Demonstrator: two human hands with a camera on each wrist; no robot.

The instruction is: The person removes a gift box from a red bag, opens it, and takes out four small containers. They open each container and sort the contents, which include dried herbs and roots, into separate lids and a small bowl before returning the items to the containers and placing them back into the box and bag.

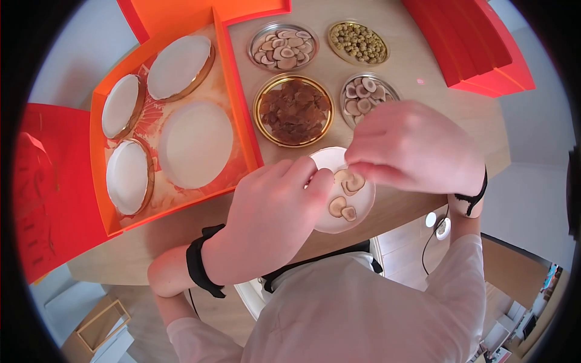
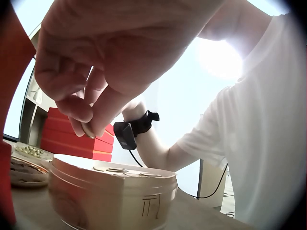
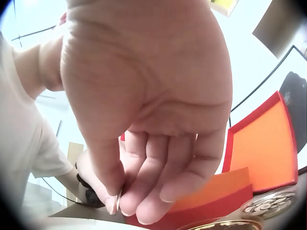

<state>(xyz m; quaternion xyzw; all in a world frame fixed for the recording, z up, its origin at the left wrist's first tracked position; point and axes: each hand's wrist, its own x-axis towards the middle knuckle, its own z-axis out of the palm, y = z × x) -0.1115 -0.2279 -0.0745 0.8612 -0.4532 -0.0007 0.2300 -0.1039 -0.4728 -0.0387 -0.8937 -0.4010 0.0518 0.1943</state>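
Observation:
My left hand (image 1: 266, 212) and right hand (image 1: 411, 145) are close together over a round white box (image 1: 331, 225). Several thin, pale dried slices with darker rims (image 1: 337, 207) lie on the box's top. In the left wrist view, the left thumb and fingertips pinch a thin slice (image 2: 88, 130) above the round box (image 2: 112, 201). The right wrist view has the right hand's thumb and forefinger pinching a thin, pale edge-on piece (image 3: 118, 197). In the head view the fingers hide both pieces.
An orange box (image 1: 242, 130) holding several round white boxes stands left. Behind the hands are clear containers of pale slices (image 1: 285, 49) and darker-rimmed slices (image 1: 365, 97), a gold-rimmed container of brown pieces (image 1: 295, 110) and one of yellow-green buds (image 1: 358, 43). Red boxes (image 1: 466, 45) stand back right.

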